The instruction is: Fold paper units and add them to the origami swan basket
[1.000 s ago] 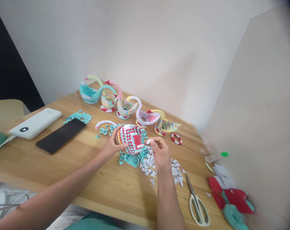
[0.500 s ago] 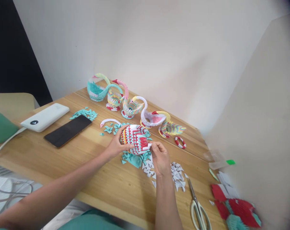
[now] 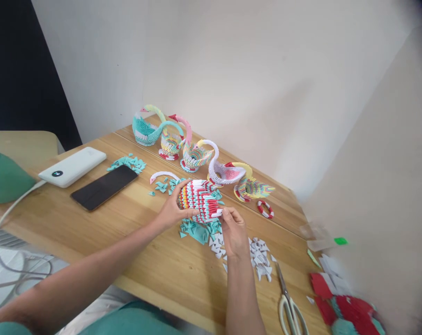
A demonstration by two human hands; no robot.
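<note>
A rounded body of folded paper pieces (image 3: 199, 200), banded in red, white, light blue and orange, is held above the table on its side. My left hand (image 3: 178, 207) wraps around its left side, thumb across the front. At its right rim, the thumb and fingers of my right hand (image 3: 234, 228) pinch a small white folded paper piece (image 3: 218, 213), which touches the red row. Turquoise paper pieces (image 3: 197, 230) lie beneath the body. White folded triangles (image 3: 260, 256) are spread on both sides of my right wrist.
Several finished paper swans (image 3: 228, 174) line the table's back, with a red-and-white ring (image 3: 265, 209) near them. Scissors (image 3: 288, 298) lie at right, by red paper (image 3: 357, 311). A phone (image 3: 104, 187) and a cabled white power bank (image 3: 73, 166) lie at left. A curved white neck (image 3: 165, 175) lies behind my left hand.
The view has shifted slightly, so the table's things appear a little further right. Both hands keep their hold, and the white piece appears closer against the rim.
</note>
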